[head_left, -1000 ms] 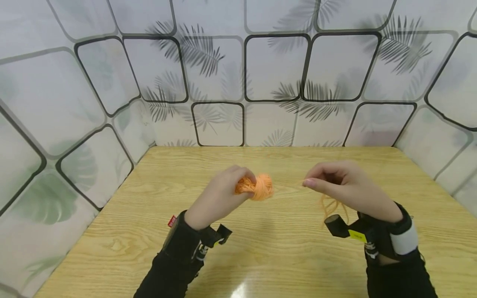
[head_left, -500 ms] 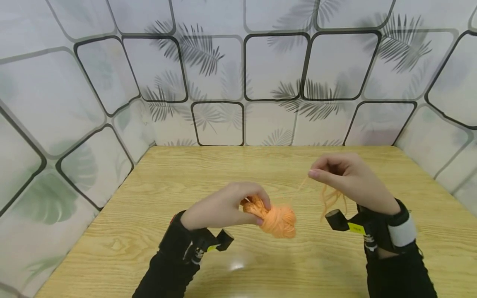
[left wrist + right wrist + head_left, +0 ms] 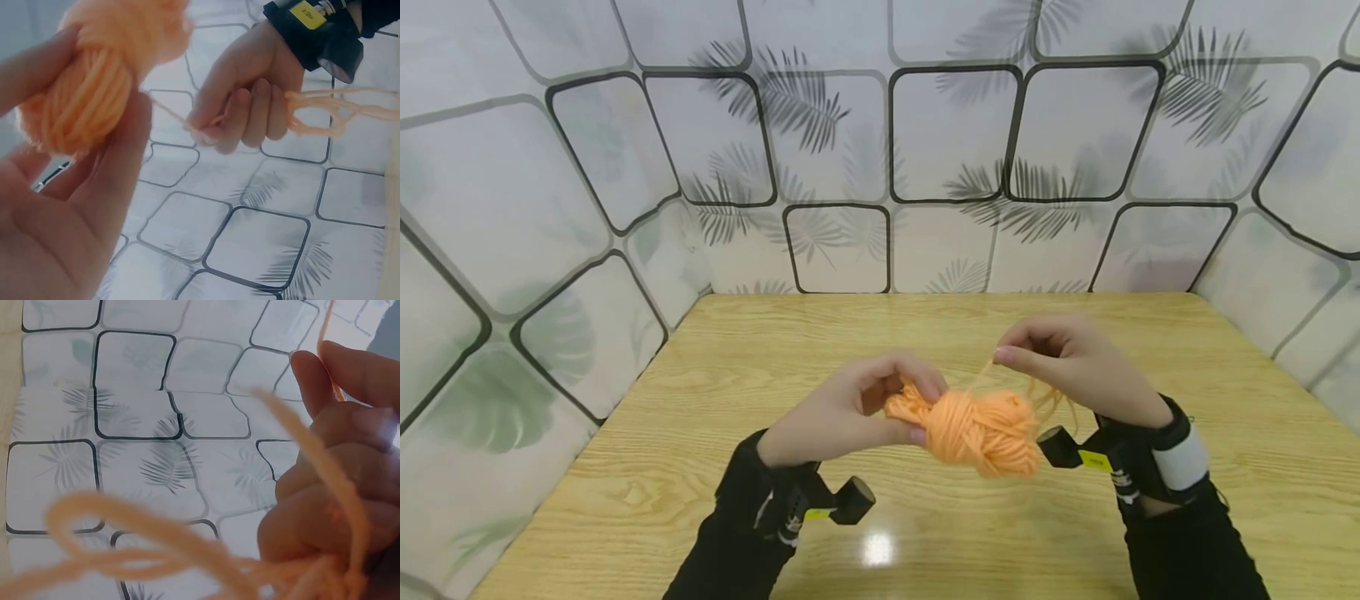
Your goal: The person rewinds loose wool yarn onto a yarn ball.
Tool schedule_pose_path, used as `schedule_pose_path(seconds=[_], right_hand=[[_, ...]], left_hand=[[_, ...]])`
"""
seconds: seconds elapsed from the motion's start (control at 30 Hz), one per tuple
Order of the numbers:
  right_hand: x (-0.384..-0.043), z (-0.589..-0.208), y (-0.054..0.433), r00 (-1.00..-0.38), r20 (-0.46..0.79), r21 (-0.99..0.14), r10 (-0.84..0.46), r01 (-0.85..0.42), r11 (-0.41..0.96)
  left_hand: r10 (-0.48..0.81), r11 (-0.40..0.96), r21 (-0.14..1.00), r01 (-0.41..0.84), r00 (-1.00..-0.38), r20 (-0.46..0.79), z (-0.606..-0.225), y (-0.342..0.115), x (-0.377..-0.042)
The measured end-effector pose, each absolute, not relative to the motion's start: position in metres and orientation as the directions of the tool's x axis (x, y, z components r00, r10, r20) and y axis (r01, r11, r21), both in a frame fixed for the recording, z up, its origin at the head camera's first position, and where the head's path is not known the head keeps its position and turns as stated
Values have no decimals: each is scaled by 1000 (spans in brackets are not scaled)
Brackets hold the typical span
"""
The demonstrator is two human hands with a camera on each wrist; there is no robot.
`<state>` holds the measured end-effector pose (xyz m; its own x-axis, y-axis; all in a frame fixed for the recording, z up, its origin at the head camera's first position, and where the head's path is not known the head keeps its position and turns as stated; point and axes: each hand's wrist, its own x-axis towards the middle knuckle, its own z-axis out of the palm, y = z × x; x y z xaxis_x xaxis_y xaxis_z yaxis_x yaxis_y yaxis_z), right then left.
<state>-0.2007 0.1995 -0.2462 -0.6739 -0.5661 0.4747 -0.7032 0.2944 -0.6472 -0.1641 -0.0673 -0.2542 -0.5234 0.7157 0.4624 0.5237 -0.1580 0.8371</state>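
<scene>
An orange ball of yarn (image 3: 981, 433) is held above the table by my left hand (image 3: 857, 412), whose thumb and fingers grip its left end. In the left wrist view the yarn ball (image 3: 94, 100) sits between the thumb and fingers. My right hand (image 3: 1078, 367) is up to the right of the ball and pinches a strand of yarn (image 3: 167, 114) that runs from the ball. Loose loops of yarn (image 3: 156, 544) hang from the right hand's curled fingers, blurred in the right wrist view.
Beneath both hands lies a light wood-grain table (image 3: 760, 333). Behind and beside it stand pale walls (image 3: 947, 133) with dark-outlined shapes and leaf prints. A black wrist camera (image 3: 850, 500) is strapped on each arm.
My left hand has come down and turned, and the yarn ball now points right and sits closer to the right hand. The right hand rose slightly, then moved left, still pinching the strand.
</scene>
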Motion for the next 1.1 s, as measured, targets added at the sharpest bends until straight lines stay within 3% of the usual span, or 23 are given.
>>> schedule_pose_path(seconds=[0.2, 0.4, 0.57, 0.73, 1.1], right_hand=[[-202, -252, 188, -603, 452, -663, -658, -720, 205], [-198, -257, 170, -516, 384, -697, -766, -706, 126], [-193, -258, 162, -470, 336, -720, -816, -687, 100], [-189, -257, 160, -427, 374, -703, -823, -710, 49], [-186, -256, 164, -418, 384, -693, -824, -719, 42]], left_hand=[[526, -294, 815, 500, -627, 575, -253, -66, -161], [321, -285, 783, 552, -715, 621, -254, -62, -161], [198, -155, 770, 619, -744, 639, -256, -58, -164], [94, 47, 747, 663, -747, 658, -258, -55, -168], [-15, 256, 727, 637, -749, 662, -261, -59, -177]])
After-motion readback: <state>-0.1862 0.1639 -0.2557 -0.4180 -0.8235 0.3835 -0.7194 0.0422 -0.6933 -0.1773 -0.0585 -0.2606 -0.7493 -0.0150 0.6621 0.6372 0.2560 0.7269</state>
